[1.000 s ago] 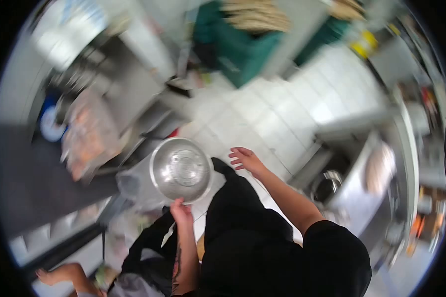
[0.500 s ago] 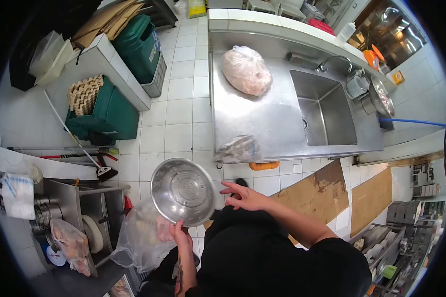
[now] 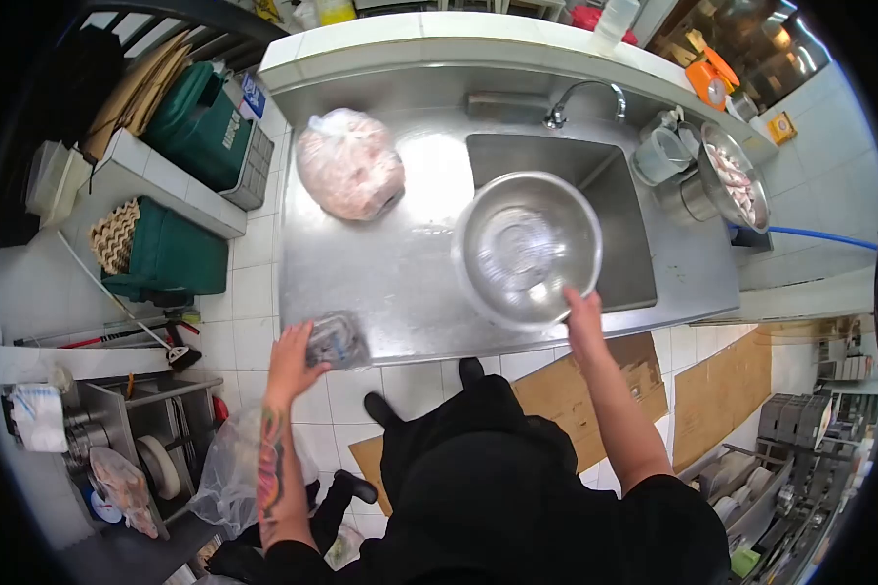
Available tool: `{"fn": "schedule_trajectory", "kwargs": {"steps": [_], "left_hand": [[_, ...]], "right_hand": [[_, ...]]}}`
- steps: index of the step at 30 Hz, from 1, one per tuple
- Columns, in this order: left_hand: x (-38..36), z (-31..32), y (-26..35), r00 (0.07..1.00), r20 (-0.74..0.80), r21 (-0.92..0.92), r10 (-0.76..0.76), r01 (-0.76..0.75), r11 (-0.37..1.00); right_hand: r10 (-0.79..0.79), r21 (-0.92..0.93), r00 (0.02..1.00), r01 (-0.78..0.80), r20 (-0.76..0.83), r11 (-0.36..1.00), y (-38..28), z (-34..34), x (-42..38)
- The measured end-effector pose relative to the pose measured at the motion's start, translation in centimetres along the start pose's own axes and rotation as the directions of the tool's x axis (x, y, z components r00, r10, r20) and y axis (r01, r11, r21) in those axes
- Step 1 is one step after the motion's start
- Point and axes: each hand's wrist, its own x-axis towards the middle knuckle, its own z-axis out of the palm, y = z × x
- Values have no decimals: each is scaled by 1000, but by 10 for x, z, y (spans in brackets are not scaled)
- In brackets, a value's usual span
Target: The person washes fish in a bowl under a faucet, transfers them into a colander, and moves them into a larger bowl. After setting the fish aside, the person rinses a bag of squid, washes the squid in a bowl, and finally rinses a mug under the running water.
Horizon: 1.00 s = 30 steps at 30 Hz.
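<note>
A perforated metal colander [image 3: 528, 248] is in my right hand [image 3: 583, 320], gripped by its near rim. It overlaps the left part of the sink [image 3: 626, 229] and the steel counter beside it. My left hand [image 3: 291, 363] is at the counter's near left corner, fingers and thumb around the left end of a small clear plastic bag [image 3: 339, 341] with dark contents. Farther back on the counter sits a large tied plastic bag of pale pink raw meat [image 3: 349, 166].
A faucet [image 3: 556, 115] rises behind the sink. To its right are clear plastic containers [image 3: 661, 156] and a tilted metal bowl [image 3: 763, 205] with pale pieces. Green bins [image 3: 180, 249] stand at left, and cardboard [image 3: 595, 390] lies on the floor. Another person's dark shoe [image 3: 356, 487] shows below.
I have moved up to the counter. The colander has gone from my left hand to my right and now hangs over the sink's edge. My left hand has reached the small bag.
</note>
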Motion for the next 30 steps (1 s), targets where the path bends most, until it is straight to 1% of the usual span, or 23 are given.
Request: {"fn": "schedule_trajectory", "kwargs": {"steps": [1, 3, 5, 7, 8, 9, 10, 11, 12, 13, 15, 16, 17, 19, 20, 21, 22, 23, 24, 25, 26, 27, 30], "left_hand": [[12, -3, -4, 1000, 1, 4, 2, -2, 1000], [32, -9, -5, 977, 193, -300, -87, 143, 943], [42, -11, -2, 976, 192, -316, -102, 159, 935], [49, -6, 8, 975, 190, -330, -112, 171, 928], [55, -4, 15, 955, 247, -469, -162, 264, 843], [60, -3, 21, 928, 316, -584, -198, 354, 731], [68, -3, 32, 931, 318, -577, -180, 340, 742], [74, 0, 46, 941, 281, -590, -187, 323, 740], [81, 3, 61, 949, 243, -605, -199, 309, 734], [90, 11, 73, 951, 243, -604, -190, 302, 738], [111, 26, 99, 939, 222, -664, -263, 343, 665], [121, 30, 121, 953, 178, -686, -245, 298, 664], [132, 33, 146, 953, 178, -681, -246, 300, 668], [154, 37, 197, 971, 173, -843, -165, 233, 484], [167, 42, 224, 973, 165, -862, -163, 223, 455], [179, 47, 251, 970, 167, -859, -179, 232, 457], [193, 54, 280, 965, 180, -881, -188, 243, 406], [206, 62, 306, 961, 196, -898, -196, 256, 357], [223, 71, 333, 955, 199, -902, -219, 266, 339], [237, 82, 356, 950, 204, -906, -237, 275, 321], [255, 101, 371, 946, 211, -909, -244, 282, 308], [269, 119, 386, 943, 222, -924, -249, 285, 256], [320, 192, 410, 907, 300, -907, -296, 368, 206]], "right_hand": [[15, 46, 1000, -15, -10, 999, -20, -20, 16], [20, 73, 992, -11, -125, 997, -21, -65, 56], [31, 86, 987, -18, -160, 996, -16, -101, 80], [42, 95, 976, -22, -214, 995, -12, -124, 86], [71, 83, 982, -57, -173, 995, -10, -134, 86], [78, 94, 979, -61, -191, 994, -5, -142, 85], [136, 85, 981, -126, -135, 988, -3, -147, 88], [189, 69, 979, -184, -76, 980, -5, -149, 93], [207, 8, 976, -207, -70, 978, -6, -148, 99], [215, -27, 974, -217, -73, 976, 1, -152, 114], [244, -90, 970, -243, -2, 966, 14, -156, 147], [278, -146, 960, -273, 20, 951, 25, -160, 168], [292, -170, 955, -279, 56, 945, 47, -167, 196], [320, -286, 947, -309, -8, 907, 112, -177, 263], [328, -290, 945, -312, 7, 905, 122, -172, 281], [391, -268, 919, -390, -52, 881, 133, -162, 294], [453, -242, 885, -466, -110, 851, 146, -159, 308], [468, -242, 878, -477, -99, 845, 180, -161, 331], [522, -163, 849, -529, -83, 833, 230, -161, 355], [575, -83, 816, -578, -66, 812, 261, -162, 370], [585, -80, 809, -588, -63, 805, 258, -159, 373], [588, -48, 807, -591, -63, 805, 256, -152, 373], [618, 6, 782, -620, -78, 785, 234, -148, 376]]}}
